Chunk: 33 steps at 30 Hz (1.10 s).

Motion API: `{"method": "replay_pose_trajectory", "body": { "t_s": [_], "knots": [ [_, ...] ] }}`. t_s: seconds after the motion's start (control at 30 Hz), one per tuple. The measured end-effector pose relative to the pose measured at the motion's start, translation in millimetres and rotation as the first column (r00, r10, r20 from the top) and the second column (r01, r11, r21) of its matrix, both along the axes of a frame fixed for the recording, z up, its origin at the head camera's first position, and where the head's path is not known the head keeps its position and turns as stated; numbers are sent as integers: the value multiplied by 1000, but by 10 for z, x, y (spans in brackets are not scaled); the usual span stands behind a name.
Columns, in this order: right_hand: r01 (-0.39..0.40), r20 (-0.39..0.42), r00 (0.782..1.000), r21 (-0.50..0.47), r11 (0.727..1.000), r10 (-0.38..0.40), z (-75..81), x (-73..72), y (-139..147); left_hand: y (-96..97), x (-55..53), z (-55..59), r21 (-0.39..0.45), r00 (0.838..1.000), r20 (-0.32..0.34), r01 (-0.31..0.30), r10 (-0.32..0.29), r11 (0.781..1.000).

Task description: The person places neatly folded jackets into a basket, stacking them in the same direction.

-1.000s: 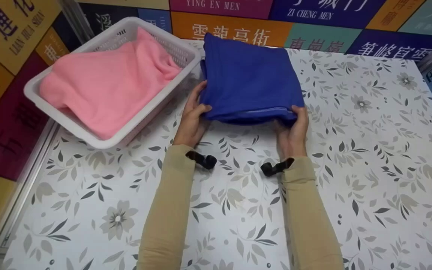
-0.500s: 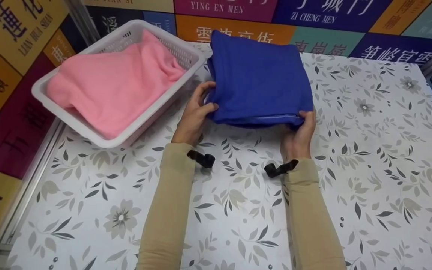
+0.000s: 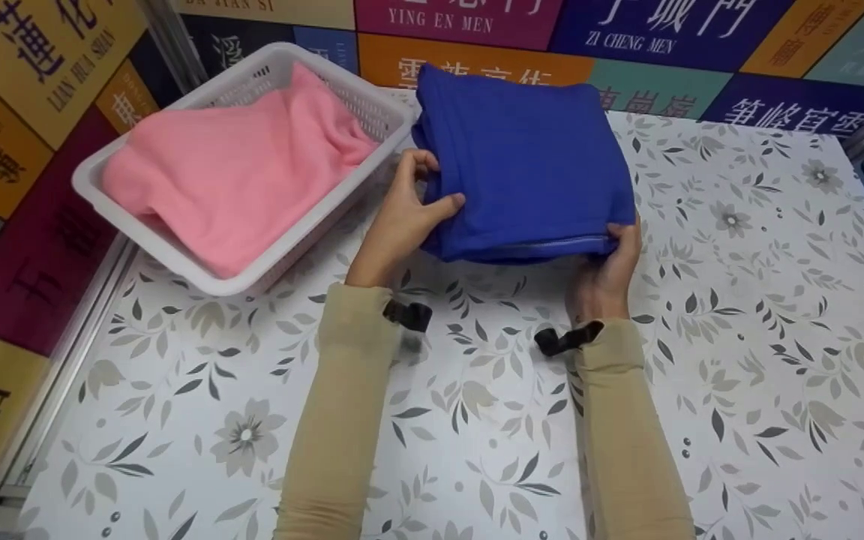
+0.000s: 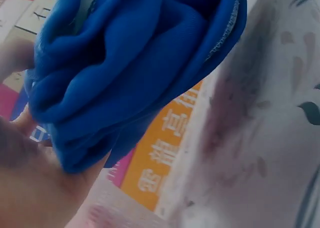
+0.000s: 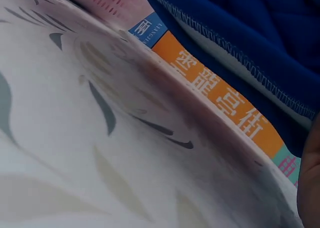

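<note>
A folded blue garment (image 3: 529, 165) is held up over the table between both hands in the head view. My left hand (image 3: 400, 221) grips its left side, thumb on the top face and fingers at the outer edge. At the near right corner, my right hand (image 3: 610, 274) pinches the layers with its thumb on top; its other fingers are mostly hidden below. The left wrist view shows the side folds of the blue garment (image 4: 130, 72), stacked in loose layers. A pale overlock-stitched hem (image 5: 225, 45) runs along its lower edge in the right wrist view.
Left of the garment stands a white plastic basket (image 3: 323, 206) with perforated walls, holding a crumpled pink cloth (image 3: 222, 172). A white floral cover lies over the table (image 3: 477, 450). Coloured panels with lettering (image 3: 469, 60) wall off the back and left.
The garment has shifted slightly right in the head view. My left hand has moved its grip inward, its thumb now farther onto the top face; the right hand keeps its corner.
</note>
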State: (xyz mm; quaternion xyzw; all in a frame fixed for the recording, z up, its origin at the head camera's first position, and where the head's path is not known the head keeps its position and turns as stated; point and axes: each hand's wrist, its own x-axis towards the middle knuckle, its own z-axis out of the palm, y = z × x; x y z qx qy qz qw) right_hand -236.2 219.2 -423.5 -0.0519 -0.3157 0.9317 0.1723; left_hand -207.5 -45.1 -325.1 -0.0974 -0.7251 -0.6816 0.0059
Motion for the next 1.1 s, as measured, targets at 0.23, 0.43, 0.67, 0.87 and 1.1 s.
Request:
{"method": "replay_pose_trajectory", "body": {
  "t_s": [0.23, 0.43, 0.67, 0.87, 1.1],
  "knots": [
    [-51, -46, 998, -13, 999, 51, 122, 24, 25, -36, -5, 107, 74, 995, 77, 54, -60, 996],
    [-73, -107, 992, -17, 997, 71, 145, 23, -26, -96, -9, 149, -175, 997, 61, 57, -47, 983],
    [-76, -156, 985, -25, 997, 71, 171, 12, -85, -177, 93, 285, -287, 999, 23, 46, -41, 957],
    [-86, -187, 979, -7, 996, 83, 227, 27, -126, -200, 143, 340, -278, 1000, -13, 8, -12, 961],
    [-74, -196, 977, 27, 997, 78, 271, 34, -219, -172, 139, 372, -382, 992, -22, -126, 127, 915]
  ]
}}
